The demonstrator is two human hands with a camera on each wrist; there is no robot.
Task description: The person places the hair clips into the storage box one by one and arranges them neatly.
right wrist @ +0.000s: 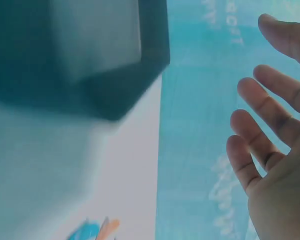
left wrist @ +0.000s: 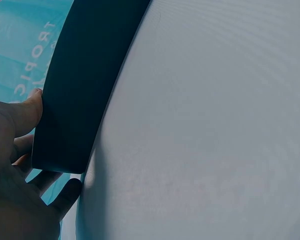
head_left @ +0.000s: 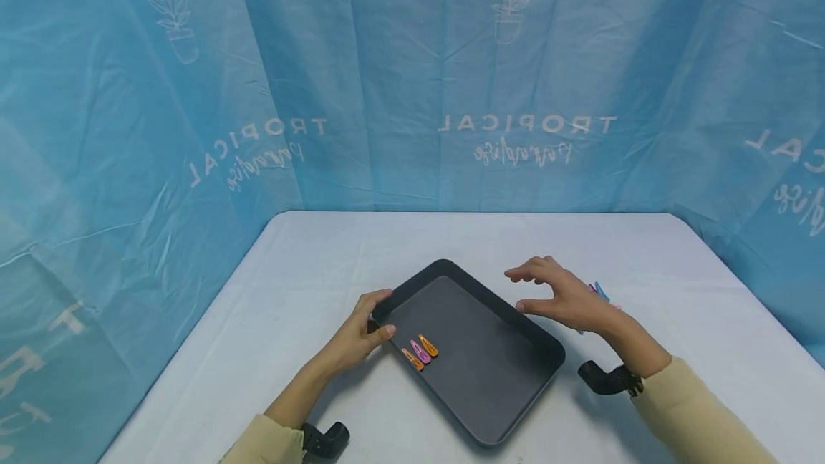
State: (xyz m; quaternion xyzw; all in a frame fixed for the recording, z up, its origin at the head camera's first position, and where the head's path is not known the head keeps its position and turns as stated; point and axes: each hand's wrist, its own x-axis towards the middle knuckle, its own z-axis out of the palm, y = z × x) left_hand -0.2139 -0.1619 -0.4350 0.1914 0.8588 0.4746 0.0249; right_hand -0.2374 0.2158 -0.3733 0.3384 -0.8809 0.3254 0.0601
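A dark grey rectangular tray (head_left: 477, 356) lies at an angle on the white table. My left hand (head_left: 362, 328) grips its left corner, thumb at the rim and fingers along the outside; in the left wrist view the tray's outer wall (left wrist: 85, 90) stands beside the thumb. Three snap hair clips lie inside near that corner: a yellow-orange clip (head_left: 428, 345), a pink-purple clip (head_left: 420, 351) and an orange clip (head_left: 412, 359). My right hand (head_left: 561, 296) hovers by the tray's right side, fingers spread and holding nothing. In the right wrist view it is apart from the tray.
More clips, blue (head_left: 601, 291) and pink among them, lie on the table (head_left: 322, 256) to the right, partly hidden behind my right hand and forearm. Blue printed curtains (head_left: 399, 77) hang behind and at both sides of the table.
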